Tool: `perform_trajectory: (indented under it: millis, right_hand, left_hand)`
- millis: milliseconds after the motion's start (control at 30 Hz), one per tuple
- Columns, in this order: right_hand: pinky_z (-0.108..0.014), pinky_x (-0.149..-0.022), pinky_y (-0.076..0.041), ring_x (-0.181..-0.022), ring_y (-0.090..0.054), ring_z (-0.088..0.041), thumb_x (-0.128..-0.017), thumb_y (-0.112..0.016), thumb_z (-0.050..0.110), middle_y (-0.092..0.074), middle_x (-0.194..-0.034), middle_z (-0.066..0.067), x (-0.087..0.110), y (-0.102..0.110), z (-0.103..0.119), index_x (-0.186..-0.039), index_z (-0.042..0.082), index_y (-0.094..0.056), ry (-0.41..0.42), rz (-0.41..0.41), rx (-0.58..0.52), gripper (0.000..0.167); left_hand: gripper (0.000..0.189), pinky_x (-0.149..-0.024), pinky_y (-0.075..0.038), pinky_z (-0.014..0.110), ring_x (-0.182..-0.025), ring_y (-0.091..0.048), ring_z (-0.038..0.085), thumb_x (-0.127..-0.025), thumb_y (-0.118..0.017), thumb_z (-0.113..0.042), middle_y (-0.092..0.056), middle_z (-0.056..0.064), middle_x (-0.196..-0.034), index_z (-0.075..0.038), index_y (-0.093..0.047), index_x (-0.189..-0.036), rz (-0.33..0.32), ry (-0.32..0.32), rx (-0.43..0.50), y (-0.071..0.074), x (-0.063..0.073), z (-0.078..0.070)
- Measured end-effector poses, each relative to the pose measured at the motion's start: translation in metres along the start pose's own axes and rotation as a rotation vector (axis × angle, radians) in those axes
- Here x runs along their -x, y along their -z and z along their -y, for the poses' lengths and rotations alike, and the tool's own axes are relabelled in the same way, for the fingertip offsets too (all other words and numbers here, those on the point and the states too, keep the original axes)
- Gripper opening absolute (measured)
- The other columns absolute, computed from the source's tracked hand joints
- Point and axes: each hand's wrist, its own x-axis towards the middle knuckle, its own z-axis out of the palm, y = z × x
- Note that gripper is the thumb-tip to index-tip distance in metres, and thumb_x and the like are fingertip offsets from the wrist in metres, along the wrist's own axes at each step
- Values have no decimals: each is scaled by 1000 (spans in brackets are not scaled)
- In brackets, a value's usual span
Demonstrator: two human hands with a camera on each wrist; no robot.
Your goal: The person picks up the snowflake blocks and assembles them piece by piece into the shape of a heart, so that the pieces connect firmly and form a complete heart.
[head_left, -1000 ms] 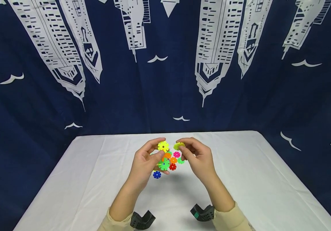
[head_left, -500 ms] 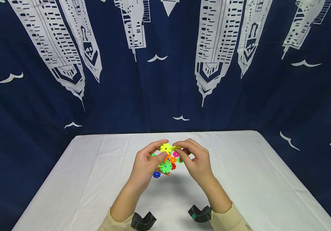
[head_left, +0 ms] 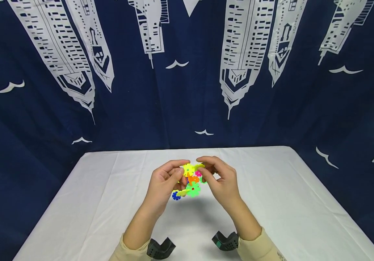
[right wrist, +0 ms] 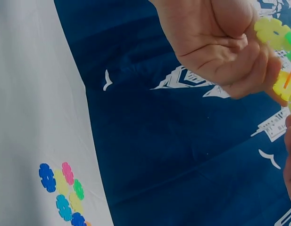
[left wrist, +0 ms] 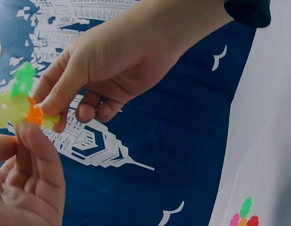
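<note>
My left hand (head_left: 164,186) pinches a yellow snowflake disc (head_left: 188,170) between thumb and index finger. That disc belongs to a joined cluster with an orange disc (head_left: 193,179), a large green disc (head_left: 193,189) and another yellow disc (right wrist: 272,33). Thumb and fingertips of my right hand (head_left: 221,177) pinch a yellow disc edge-on, right up against the upper yellow one. In the left wrist view, the right hand (left wrist: 112,61) comes in from above and the left hand (left wrist: 32,174) from below, meeting at the discs. Fingers partly hide the cluster.
Loose snowflake discs lie on the white table (head_left: 271,203) behind and below the hands, among them a blue disc (head_left: 176,196) and a pink disc (head_left: 198,173). Several more show in the right wrist view, including a teal disc (right wrist: 63,207). A dark blue printed curtain (head_left: 173,108) hangs beyond.
My right hand has moved left, bringing its yellow disc against the upper yellow disc. The cluster in my left hand has turned, its green disc shifting right and slightly down.
</note>
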Motion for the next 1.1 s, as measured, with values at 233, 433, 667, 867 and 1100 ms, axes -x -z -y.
perform_trajectory:
  millis: [233, 433, 667, 867, 1100]
  right_hand:
    - [-17, -55, -53, -55, -56, -13, -81, -69, -19, -61, -77, -10, 1, -5, 3, -103, -3, -62, 47, 23, -94, 28]
    - [-17, -51, -51, -53, -56, -16, -81, -66, -21, -58, -75, -13, 1, -10, 8, -98, -7, -59, 86, 22, -176, 23]
    - [-16, -55, -54, -56, -57, -14, -86, -66, -14, -58, -73, -11, 0, -9, 11, -94, -6, -59, 165, 44, -160, 13]
    - [-15, -57, -55, -57, -61, -14, -98, -61, 6, -58, -72, -8, -1, -7, 9, -93, -2, -60, 236, 101, -80, 10]
    - [-14, -57, -54, -59, -63, -15, -95, -63, 3, -60, -75, -9, -2, -5, 6, -96, -3, -62, 227, 91, -54, 6]
  left_hand:
    - [26, -52, -44, 15, -62, -52, 8, -102, -50, -8, -62, -6, -74, 2, -54, -126, 20, 23, 42, -3, 2, -2]
    - [22, -52, -40, 12, -59, -46, 5, -101, -51, -7, -57, -7, -70, 2, -53, -122, 26, 45, 109, -3, 3, -4]
    - [15, -50, -37, 10, -57, -45, 3, -101, -50, -8, -56, -8, -71, -7, -56, -115, 86, 77, 150, -1, 4, -7]
    - [14, -49, -36, 12, -56, -46, 4, -101, -51, -9, -58, -8, -70, -9, -58, -113, 100, 109, 99, 0, 3, -8]
    - [16, -53, -40, 13, -59, -48, 6, -102, -51, -9, -61, -7, -75, -6, -56, -116, 77, 106, 93, -3, 1, -2]
